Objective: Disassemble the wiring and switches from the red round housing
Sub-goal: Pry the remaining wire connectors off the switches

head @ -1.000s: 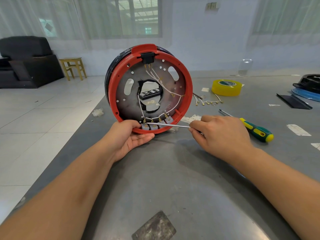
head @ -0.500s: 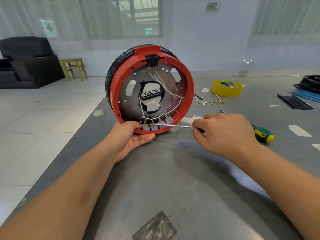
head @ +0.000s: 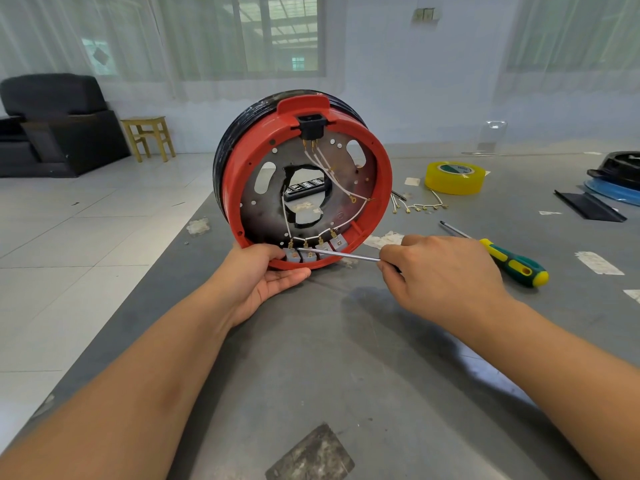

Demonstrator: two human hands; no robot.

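Propped on edge on the grey table (head: 346,358), red round housing (head: 377,188) steadied by left hand (head: 263,275), fingers curled around its lower rim; slim screwdriver (head: 339,255) pinched in right hand (head: 446,271), tip probing grey switches (head: 313,252), apparently for prying.

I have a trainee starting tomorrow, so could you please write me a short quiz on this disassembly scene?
1. True or false: the red round housing lies flat on the table.
2. Which hand holds the metal tool whose tip is at the grey switches?
3. What lies nearest the yellow tape roll? A) loose wires with terminals B) wooden stool C) black sofa

Key: 1. False, it stands on edge, steadied by the left hand. 2. The right hand. 3. A.
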